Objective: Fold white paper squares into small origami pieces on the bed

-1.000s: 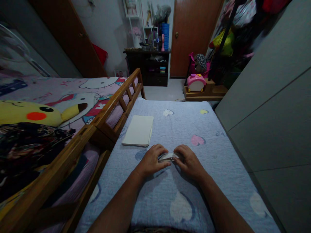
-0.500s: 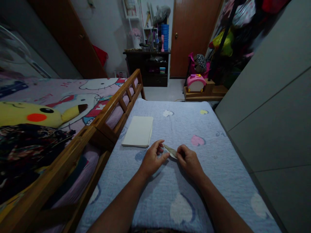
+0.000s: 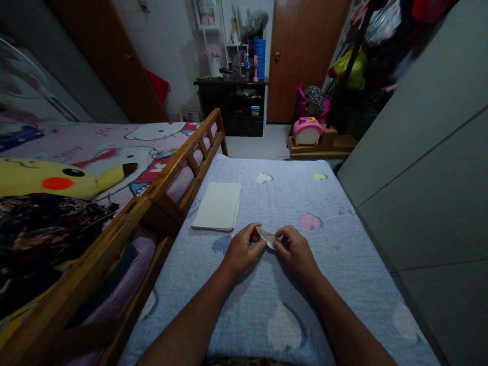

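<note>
Item under inspection: a small folded paper (image 3: pixel 267 238), pale and narrow, held in front of the person at about mid-width of a blue quilt (image 3: pixel 263 290). Its long axis runs at a slant, from the far end on the left-hand side to the near end on the right-hand side. The left hand (image 3: pixel 242 251) and right hand (image 3: pixel 295 254) are close together and both are on it: the left thumb and fingers close on the far end, and the right fingers pinch the near end. The right hand is marginally nearer the near tip; the far tip sits just beside the left fingers.

A stack of pale paper (image 3: pixel 216 206) lies squared on the quilt, ahead of the hands and toward the left, well clear of them. A wooden bed rail (image 3: pixel 183 162) runs along the quilt's left side. Beyond it are a bedspread with a Hello Kitty print (image 3: pixel 152 133) and a Pikachu plush toy (image 3: pixel 49 178), both recognised by their characters. Ahead on the floor stands a pink toy case (image 3: pixel 307 130). No writing can be read on the papers; the folded paper is too small to tell.
</note>
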A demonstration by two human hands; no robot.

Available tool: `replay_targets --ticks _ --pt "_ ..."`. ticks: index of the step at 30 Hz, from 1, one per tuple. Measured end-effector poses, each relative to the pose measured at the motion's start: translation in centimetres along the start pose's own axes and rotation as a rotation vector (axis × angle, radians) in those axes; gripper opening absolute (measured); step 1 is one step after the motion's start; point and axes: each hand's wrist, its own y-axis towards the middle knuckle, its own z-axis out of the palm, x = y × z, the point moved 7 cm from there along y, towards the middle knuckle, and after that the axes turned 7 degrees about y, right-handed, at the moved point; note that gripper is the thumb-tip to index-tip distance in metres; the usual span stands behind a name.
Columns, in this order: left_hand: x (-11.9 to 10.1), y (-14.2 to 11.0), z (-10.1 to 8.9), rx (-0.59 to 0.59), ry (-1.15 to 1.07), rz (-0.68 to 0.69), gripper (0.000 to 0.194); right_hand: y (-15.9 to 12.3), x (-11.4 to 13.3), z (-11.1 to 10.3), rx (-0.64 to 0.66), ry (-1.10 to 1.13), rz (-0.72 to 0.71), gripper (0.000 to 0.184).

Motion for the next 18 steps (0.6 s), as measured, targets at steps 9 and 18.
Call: replay_targets --ticks 9,18 --pt "-0.1 -0.2 0.3 0.022 -0.108 0.013 0.044 0.2 1.0 0.3 0.064 -0.155 -0.094 0.009" --pt "0.6 -0.2 1.8 0.039 -0.723 -0.244 0.038 0.2 1.1 0.2 0.046 -0.102 -0.058 0.015"
